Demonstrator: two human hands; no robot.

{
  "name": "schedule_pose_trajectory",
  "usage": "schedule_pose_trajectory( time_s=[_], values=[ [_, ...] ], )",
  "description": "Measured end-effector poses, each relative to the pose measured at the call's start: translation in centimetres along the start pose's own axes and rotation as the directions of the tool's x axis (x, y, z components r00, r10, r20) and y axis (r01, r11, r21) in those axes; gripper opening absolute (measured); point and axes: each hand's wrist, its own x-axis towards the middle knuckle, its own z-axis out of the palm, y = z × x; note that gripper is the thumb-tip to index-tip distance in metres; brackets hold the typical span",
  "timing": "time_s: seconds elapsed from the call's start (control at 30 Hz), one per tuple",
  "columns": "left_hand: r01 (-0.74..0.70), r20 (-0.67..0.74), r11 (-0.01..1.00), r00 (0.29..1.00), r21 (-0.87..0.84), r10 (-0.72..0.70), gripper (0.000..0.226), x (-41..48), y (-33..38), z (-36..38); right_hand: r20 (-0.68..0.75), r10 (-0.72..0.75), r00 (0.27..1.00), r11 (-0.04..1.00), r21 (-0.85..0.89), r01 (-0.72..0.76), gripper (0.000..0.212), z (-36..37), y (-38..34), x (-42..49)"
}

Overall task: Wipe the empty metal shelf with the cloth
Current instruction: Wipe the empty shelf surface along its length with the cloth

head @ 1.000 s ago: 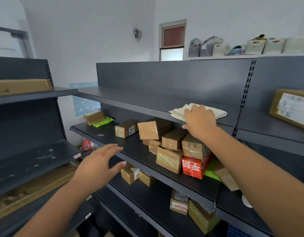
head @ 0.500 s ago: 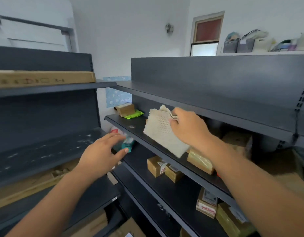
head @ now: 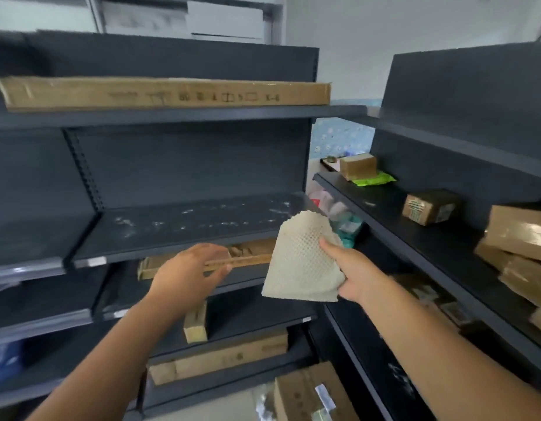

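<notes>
The empty dark metal shelf (head: 178,229) lies straight ahead at mid height, its surface flecked with pale dust marks. A cream waffle-weave cloth (head: 302,262) hangs in the air just in front of the shelf's right end, pinched at its right edge by my right hand (head: 351,271). My left hand (head: 187,275) hovers below the shelf's front lip, palm down, fingers spread, holding nothing.
A long flat cardboard box (head: 165,94) lies on the shelf above. Below the dusty shelf sit a wooden tray (head: 248,256) and more flat boxes (head: 220,357). The right-hand rack (head: 415,238) holds several small cartons (head: 430,206) and a green packet (head: 374,179).
The cloth was lifted off the right rack's upper shelf and carried left and down. My view swung left to the dusty empty shelf, and both hands came in front of it.
</notes>
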Motion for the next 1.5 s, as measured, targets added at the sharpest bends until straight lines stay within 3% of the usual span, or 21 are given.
schedule_pose_trajectory(
  time_s=[0.2,0.33,0.57,0.7,0.8,0.9,0.97,1.07,1.17,1.23,1.3,1.37,1.4,1.43,1.5],
  values=[
    [0.073,-0.002,0.997,0.997,-0.007,-0.073,0.042,4.6,-9.3,-0.5,0.061,-0.009,0.998,1.0,-0.028,0.011,0.022,6.7,0.4,6.2],
    [0.111,0.062,0.994,0.992,-0.011,-0.11,0.045,8.3,-14.4,0.5,-0.05,-0.017,0.999,0.997,0.071,0.02,0.014,9.4,1.0,10.7],
    [0.125,0.152,0.992,0.981,-0.013,-0.122,0.044,14.1,-19.8,3.6,-0.221,-0.029,0.975,0.977,0.199,0.074,0.022,9.6,0.4,17.7],
    [0.21,0.194,0.978,0.959,0.001,-0.207,0.046,17.4,-22.1,6.0,-0.357,-0.185,0.915,0.96,0.134,0.247,0.038,7.6,-1.7,22.9],
    [0.272,0.254,0.96,0.926,0.062,-0.279,0.048,19.6,-23.6,8.0,-0.449,-0.39,0.804,0.917,-0.113,0.382,0.04,5.2,-3.5,27.8],
    [0.32,0.27,0.94,0.901,0.114,-0.34,0.049,21.6,-25.1,9.4,-0.406,-0.623,0.669,0.749,-0.557,0.359,0.042,2.4,-4.7,33.5],
    [0.335,0.266,0.929,0.891,0.158,-0.367,0.05,22.8,-26.0,10.2,-0.288,-0.706,0.647,0.591,-0.744,0.313,0.037,0.9,-4.5,37.4],
    [0.369,0.244,0.906,0.877,0.206,-0.413,0.047,24.0,-27.2,10.9,-0.117,-0.69,0.714,0.416,-0.872,0.259,0.03,0.5,-3.1,42.7],
    [0.393,0.216,0.892,0.872,0.224,-0.439,0.04,24.4,-27.6,11.4,0.073,-0.583,0.809,0.212,-0.948,0.238,0.028,2.9,-0.4,45.7],
    [0.393,0.199,0.886,0.874,0.246,-0.443,0.037,24.3,-27.4,11.6,0.197,-0.557,0.807,0.033,-0.966,0.258,0.025,6.4,1.8,46.3],
    [0.385,0.195,0.878,0.874,0.283,-0.446,0.037,24.2,-27.2,11.7,0.31,-0.542,0.781,-0.033,-0.937,0.348,0.021,11.2,4.2,45.5],
    [0.387,0.197,0.868,0.867,0.311,-0.458,0.036,24.4,-27.1,11.4,0.404,-0.522,0.751,-0.001,-0.881,0.474,0.021,16.0,6.4,44.4],
    [0.393,0.2,0.864,0.862,0.315,-0.465,0.035,24.6,-27.0,11.2,0.423,-0.51,0.749,0.065,-0.849,0.524,0.023,18.2,7.3,44.0],
    [0.399,0.207,0.861,0.856,0.316,-0.473,0.033,24.7,-27.0,10.9,0.4,-0.488,0.776,0.194,-0.817,0.543,0.025,20.2,7.9,43.8],
    [0.411,0.232,0.854,0.84,0.32,-0.491,0.03,25.2,-26.8,10.5,0.22,-0.347,0.912,0.666,-0.627,0.405,0.028,23.5,7.5,43.6]
  ],
)
